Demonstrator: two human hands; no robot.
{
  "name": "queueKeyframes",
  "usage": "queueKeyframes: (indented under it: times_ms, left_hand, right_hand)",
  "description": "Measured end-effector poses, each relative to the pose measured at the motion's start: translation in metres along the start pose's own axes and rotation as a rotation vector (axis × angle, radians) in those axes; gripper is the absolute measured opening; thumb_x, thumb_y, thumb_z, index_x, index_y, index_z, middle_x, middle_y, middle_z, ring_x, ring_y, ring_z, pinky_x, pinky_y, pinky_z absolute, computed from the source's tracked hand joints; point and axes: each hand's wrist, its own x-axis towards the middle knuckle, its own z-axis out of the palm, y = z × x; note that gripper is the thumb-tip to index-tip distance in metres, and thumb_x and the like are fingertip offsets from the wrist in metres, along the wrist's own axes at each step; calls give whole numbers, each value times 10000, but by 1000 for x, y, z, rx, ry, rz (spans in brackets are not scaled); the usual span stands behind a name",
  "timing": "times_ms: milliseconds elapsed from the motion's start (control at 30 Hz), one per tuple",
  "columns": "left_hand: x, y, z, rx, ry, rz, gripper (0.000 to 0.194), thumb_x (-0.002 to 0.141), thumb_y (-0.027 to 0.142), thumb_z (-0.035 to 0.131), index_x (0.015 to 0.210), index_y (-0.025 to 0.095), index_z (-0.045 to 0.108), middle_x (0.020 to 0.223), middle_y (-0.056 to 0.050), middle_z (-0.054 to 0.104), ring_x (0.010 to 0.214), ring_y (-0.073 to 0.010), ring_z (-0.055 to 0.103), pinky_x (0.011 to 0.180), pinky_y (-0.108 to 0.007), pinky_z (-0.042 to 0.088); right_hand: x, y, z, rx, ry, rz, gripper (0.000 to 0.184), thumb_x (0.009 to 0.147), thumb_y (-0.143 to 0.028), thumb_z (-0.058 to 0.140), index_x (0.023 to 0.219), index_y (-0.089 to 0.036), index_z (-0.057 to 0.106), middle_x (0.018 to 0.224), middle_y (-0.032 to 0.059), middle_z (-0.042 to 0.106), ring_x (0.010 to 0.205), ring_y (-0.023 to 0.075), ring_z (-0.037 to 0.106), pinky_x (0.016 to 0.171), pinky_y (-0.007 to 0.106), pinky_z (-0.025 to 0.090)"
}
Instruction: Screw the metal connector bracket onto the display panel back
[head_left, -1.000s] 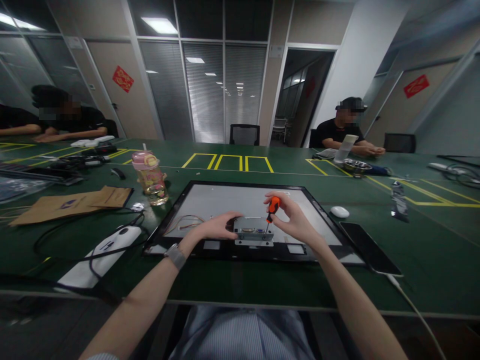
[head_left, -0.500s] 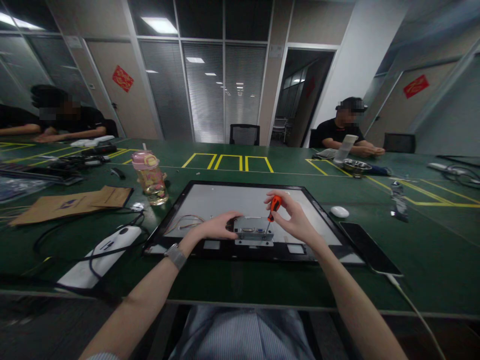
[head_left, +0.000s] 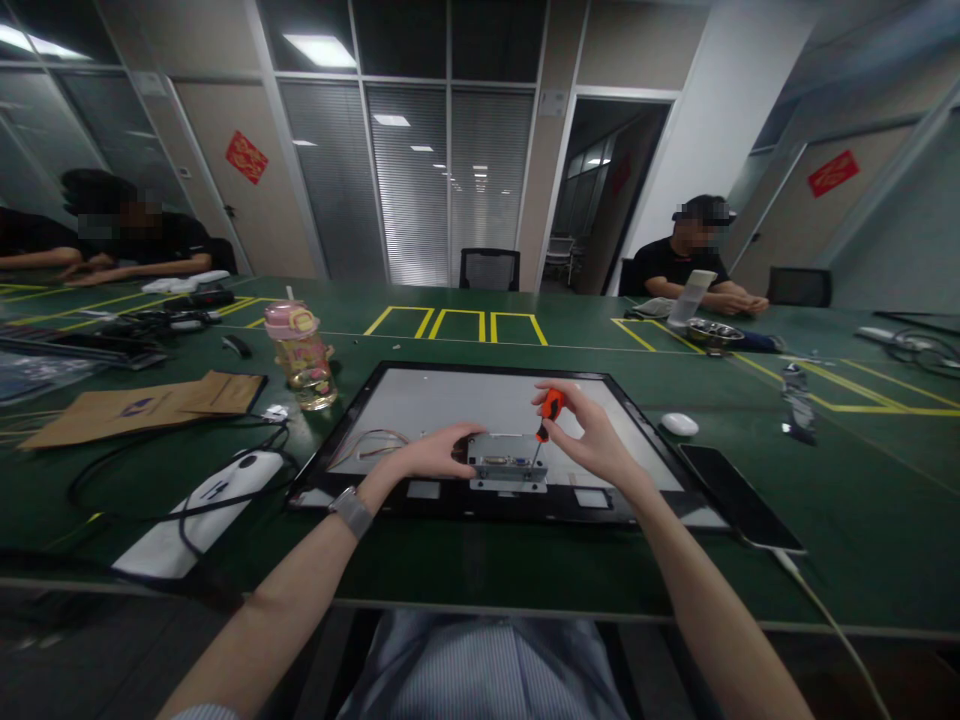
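Observation:
My right hand (head_left: 589, 430) is closed round the orange and black handle of a screwdriver (head_left: 551, 408). The shaft points down, and its tip meets the right part of a metal bracket (head_left: 508, 475) with video ports in it. Thumb and fingers of my left hand (head_left: 439, 452) grip the left end of that bracket. Beneath both hands lies a monitor panel (head_left: 442, 395), a grey-white sheet in a black frame. Thin coloured wires (head_left: 371, 443) run over the panel left of my left hand. What the screwdriver tip engages is too small to tell.
Left of the panel stand a pink-lidded bottle (head_left: 301, 355), a paper bag (head_left: 142, 408) and a white power strip (head_left: 202, 515) with black cables. On the right lie a phone (head_left: 739, 497) on a cable and a white case (head_left: 679, 424). People sit across the green table (head_left: 465, 570).
The screwdriver handle and my right fingers have shifted very slightly to the right, turning a little. My left hand, the bracket and the panel have stayed in place.

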Motion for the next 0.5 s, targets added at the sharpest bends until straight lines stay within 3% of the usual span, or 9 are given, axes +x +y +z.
queueKeyframes:
  times_ms: [133,300,500]
  left_hand:
    - [0,-1,0,4,-6,9,714,701,335,669,1348,188,405,1385,-89,459,1244,-235,461,1075,-341,328]
    - [0,-1,0,4,-8,12,710,707,327,662,1352,191,399,1382,-85,460,1247,-227,459,1073,-330,327]
    - [0,-3,1,9,-3,-4,706,700,338,663,1344,204,409,1379,-78,465,1234,-233,474,1063,-330,339]
  right_hand:
    - [1,1,-2,-106,0,-6,408,825,-246,607,1218,-254,499,929,42,604,825,198,578,824,396,479]
    - [1,3,1,0,44,59,475,805,-231,623,1246,-234,447,864,28,600,784,188,597,791,376,507]
    - [0,5,1,3,62,37,391,810,-214,615,1180,-234,491,909,45,617,830,198,611,810,395,516]
